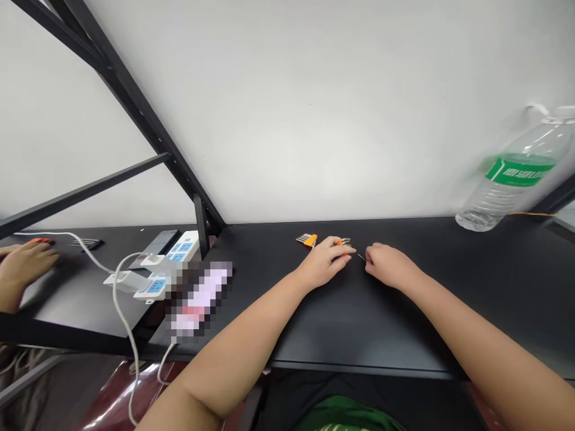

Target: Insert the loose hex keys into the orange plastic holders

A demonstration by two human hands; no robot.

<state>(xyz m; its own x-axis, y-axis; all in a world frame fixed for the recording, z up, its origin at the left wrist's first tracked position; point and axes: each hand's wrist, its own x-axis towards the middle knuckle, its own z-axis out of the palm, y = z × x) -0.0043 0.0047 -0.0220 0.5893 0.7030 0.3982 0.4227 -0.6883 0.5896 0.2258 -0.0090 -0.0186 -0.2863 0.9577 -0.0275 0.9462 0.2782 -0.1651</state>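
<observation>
My left hand (327, 263) is closed around an orange hex key holder (309, 240), mostly covered by the fingers. Straight silver key ends stick out to its left, and bent metal ends (345, 240) show past the fingertips on the right. Close by, my right hand (387, 264) is closed in a pinch on a thin metal rod (361, 257), which looks like a hex key and points toward the left hand. Most of that rod is hidden by the fingers. Both hands are low over the black desk (336, 323), with a small gap between them.
A large clear bottle (516, 170) with a green label stands at the back right. On the left lie a blurred-out phone (200, 302), a white power strip (173, 263) and its cables. Beyond the black metal frame (148, 120), another person's hand (33, 263) rests near an orange object.
</observation>
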